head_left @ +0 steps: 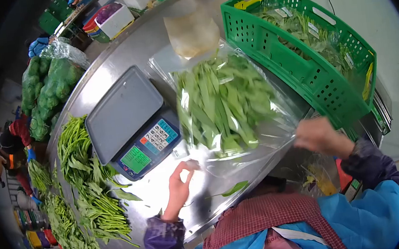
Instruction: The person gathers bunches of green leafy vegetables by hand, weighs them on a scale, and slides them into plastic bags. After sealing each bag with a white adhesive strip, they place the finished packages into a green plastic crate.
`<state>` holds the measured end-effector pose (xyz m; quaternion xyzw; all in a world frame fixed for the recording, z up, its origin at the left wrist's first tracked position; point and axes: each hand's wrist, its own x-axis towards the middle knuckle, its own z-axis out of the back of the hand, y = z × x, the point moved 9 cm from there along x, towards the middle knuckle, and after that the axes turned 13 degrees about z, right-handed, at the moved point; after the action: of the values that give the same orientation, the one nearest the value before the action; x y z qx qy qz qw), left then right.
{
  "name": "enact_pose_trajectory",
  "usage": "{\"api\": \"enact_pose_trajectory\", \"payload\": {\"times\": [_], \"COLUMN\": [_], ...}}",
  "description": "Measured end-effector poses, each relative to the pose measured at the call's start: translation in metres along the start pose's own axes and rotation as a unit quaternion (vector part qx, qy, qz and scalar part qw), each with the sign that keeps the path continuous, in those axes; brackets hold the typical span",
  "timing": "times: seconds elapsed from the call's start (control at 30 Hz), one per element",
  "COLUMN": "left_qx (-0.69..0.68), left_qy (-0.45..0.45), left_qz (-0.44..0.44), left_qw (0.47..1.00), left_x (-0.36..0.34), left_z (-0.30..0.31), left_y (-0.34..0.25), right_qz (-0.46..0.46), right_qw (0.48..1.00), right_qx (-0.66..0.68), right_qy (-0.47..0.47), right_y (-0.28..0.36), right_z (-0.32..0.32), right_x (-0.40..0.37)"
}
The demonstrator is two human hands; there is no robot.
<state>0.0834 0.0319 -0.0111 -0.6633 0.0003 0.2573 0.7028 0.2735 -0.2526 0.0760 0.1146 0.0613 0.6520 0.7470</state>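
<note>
A clear plastic bag filled with long-leaved greens lies flat on the steel table, its mouth end toward me. My left hand pinches the near left corner of the bag between thumb and finger. At the near right corner, my right hand is closed on the bag's edge, slightly blurred. Left of the bag stands a digital scale with a bare grey pan and a lit green display. A single loose leaf rests close to the table's front edge.
A green crate holding bagged greens stands at the right. Loose bunches of greens line the left of the table. Net sacks of round green vegetables sit beyond it. A co-worker with blue gloves is at the far left.
</note>
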Motion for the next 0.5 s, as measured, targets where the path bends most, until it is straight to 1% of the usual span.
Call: {"api": "enact_pose_trajectory", "payload": {"times": [0.03,0.07,0.1,0.17,0.23,0.27,0.3,0.33,0.37,0.4,0.43,0.47,0.5], "left_qx": [0.075,-0.001,-0.086,-0.093,-0.066,-0.009,0.077,0.074,0.072,0.072,-0.019,-0.11,-0.112], "left_qy": [0.028,0.027,-0.009,-0.035,-0.035,-0.017,-0.01,-0.009,-0.009,-0.008,0.029,0.065,0.066], "left_qz": [0.029,0.083,0.167,0.169,0.194,0.184,0.206,0.203,0.2,0.201,0.249,0.294,0.294], "left_qw": [0.996,0.996,0.982,0.981,0.978,0.983,0.975,0.976,0.977,0.977,0.968,0.947,0.947], "left_x": [-0.011,-0.018,-0.006,-0.001,0.001,0.008,0.011,0.015,0.017,0.014,0.006,0.0,-0.001], "left_z": [-0.018,-0.023,-0.01,-0.019,-0.035,-0.045,-0.053,-0.055,-0.055,-0.053,-0.059,-0.065,-0.064], "left_y": [0.028,0.065,0.114,0.122,0.107,0.107,0.11,0.125,0.14,0.138,0.143,0.144,0.139], "right_qz": [-0.015,-0.031,-0.031,-0.087,-0.042,-0.029,-0.015,-0.016,-0.011,-0.007,-0.01,-0.046,-0.078], "right_qw": [0.995,0.98,0.98,0.987,0.99,0.992,0.992,0.992,0.996,0.999,0.999,0.997,0.995], "right_qx": [0.079,0.159,0.162,0.134,0.086,0.047,0.007,0.008,0.004,0.0,0.002,0.001,-0.001], "right_qy": [0.058,0.113,0.108,0.01,-0.1,-0.114,-0.128,-0.127,-0.088,-0.049,-0.048,-0.055,-0.061], "right_y": [0.008,0.015,0.008,-0.006,0.001,0.003,0.002,-0.007,-0.015,-0.015,-0.013,-0.014,-0.014], "right_z": [-0.03,-0.056,-0.079,-0.078,-0.069,-0.071,-0.075,-0.094,-0.123,-0.138,-0.145,-0.149,-0.151], "right_x": [-0.007,-0.013,0.007,0.031,0.074,0.093,0.105,0.108,0.111,0.115,0.111,0.107,0.104]}}
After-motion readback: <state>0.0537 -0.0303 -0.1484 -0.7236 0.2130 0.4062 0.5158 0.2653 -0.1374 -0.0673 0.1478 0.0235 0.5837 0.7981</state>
